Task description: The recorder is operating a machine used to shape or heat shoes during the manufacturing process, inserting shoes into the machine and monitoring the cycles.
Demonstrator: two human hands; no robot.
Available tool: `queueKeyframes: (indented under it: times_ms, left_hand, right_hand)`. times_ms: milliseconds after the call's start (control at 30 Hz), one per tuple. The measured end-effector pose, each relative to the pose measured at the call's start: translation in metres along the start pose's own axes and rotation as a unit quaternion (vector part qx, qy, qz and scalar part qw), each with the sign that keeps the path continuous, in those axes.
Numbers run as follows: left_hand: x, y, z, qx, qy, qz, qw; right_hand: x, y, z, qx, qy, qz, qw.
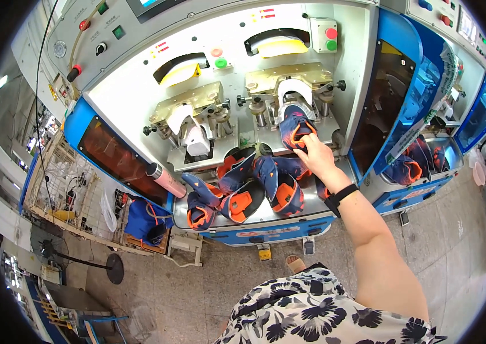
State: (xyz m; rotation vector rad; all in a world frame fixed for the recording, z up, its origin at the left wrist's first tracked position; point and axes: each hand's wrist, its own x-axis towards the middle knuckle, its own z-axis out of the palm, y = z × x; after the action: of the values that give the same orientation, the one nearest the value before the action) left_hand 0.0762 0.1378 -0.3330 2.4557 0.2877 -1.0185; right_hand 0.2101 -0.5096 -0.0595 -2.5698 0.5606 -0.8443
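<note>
My right hand (315, 153) grips the opening of a navy and orange shoe upper (293, 119). The upper's far end reaches the right-hand station of a shoe-shaping machine (346, 74), below its metal clamp (288, 77). At the left-hand station, a pale last-like form (198, 141) stands with no shoe on it. On the metal ledge nearer me lie several more navy and orange uppers (244, 202), some with orange insides facing up. One upper is partly hidden behind my right wrist, which wears a black band (340, 198). My left hand is out of view.
A pink bottle (166, 180) leans at the ledge's left end. Blue-framed doors stand open left (118, 150) and right (389, 97). Red and green buttons (331, 39) sit on the back wall. Pedals (264, 252) are on the floor. A neighbouring machine holds more uppers (406, 169).
</note>
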Motion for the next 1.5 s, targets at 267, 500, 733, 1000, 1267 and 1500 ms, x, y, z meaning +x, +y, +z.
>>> queueKeyframes:
  times_ms: [267, 500, 733, 1000, 1267, 1500]
  left_hand:
    - [0.003, 0.015, -0.009, -0.004, 0.006, 0.004, 1.000]
    - [0.007, 0.003, -0.011, 0.016, -0.005, 0.020, 1.000]
    - [0.015, -0.004, -0.022, 0.031, -0.004, 0.045, 0.999]
    - [0.035, 0.002, -0.036, 0.028, 0.017, 0.096, 0.995]
    - [0.051, -0.019, -0.015, 0.092, -0.003, 0.099, 0.991]
    - [0.042, -0.042, -0.013, 0.109, -0.030, 0.080, 0.990]
  right_hand:
    - [0.067, 0.013, -0.108, 0.429, 0.012, 0.223, 0.875]
    - [-0.065, 0.017, -0.111, 0.034, 0.147, 0.041, 0.988]
    - [-0.204, 0.038, -0.056, -0.091, 0.008, 0.017, 0.996]
    - [-0.248, 0.060, -0.036, -0.075, 0.105, -0.022, 0.991]
    - [-0.265, 0.070, -0.030, -0.062, 0.099, 0.022, 0.993]
    - [-0.234, 0.060, -0.038, -0.044, 0.079, 0.026, 0.996]
